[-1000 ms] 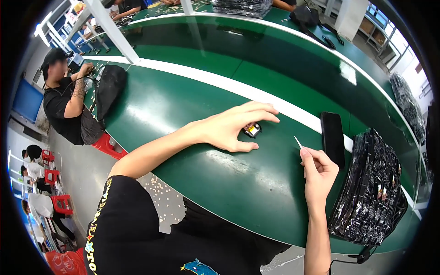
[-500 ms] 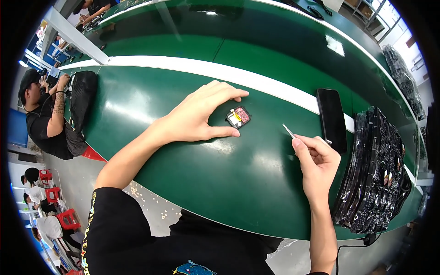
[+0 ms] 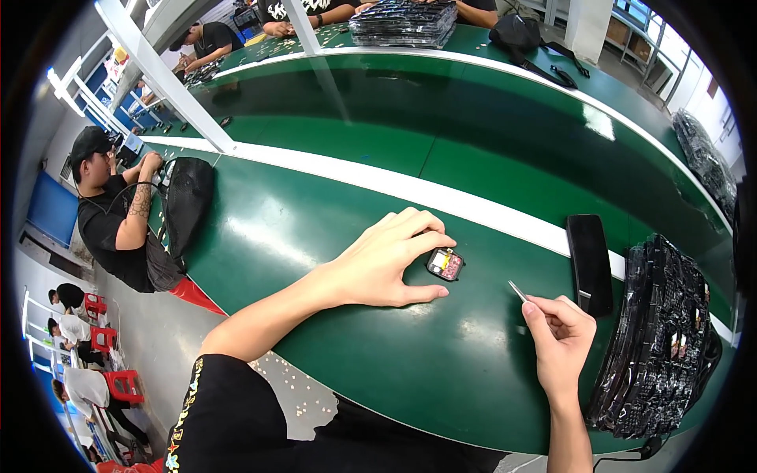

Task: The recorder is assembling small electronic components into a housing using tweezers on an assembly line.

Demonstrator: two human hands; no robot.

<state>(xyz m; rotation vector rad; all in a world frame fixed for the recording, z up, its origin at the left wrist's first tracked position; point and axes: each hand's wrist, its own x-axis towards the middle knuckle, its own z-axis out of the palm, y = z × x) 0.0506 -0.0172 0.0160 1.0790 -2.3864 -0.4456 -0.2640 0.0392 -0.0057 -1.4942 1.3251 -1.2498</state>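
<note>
A small square watch-like case (image 3: 445, 265) with a black rim lies on the green table. Its inside shows white, yellow and reddish parts. My left hand (image 3: 386, 264) arches beside it, fingers and thumb apart. The index fingertip is at the case's upper edge, touching or nearly so, while the thumb rests below and clear of it. To the right, my right hand (image 3: 558, 335) pinches slim metal tweezers (image 3: 518, 291), their tip pointing up and left toward the case.
Right of my right hand lies a black phone (image 3: 590, 264), with a stack of black plastic-wrapped trays (image 3: 654, 339) nearer me. A white strip (image 3: 355, 177) crosses the table. A co-worker (image 3: 118, 205) sits at left by a black bag (image 3: 189, 201). More people work across the bench.
My view has tilted up, so everything sits lower in it. The case has turned, and my left index fingertip has come to its upper edge. My right hand still holds the tweezers.
</note>
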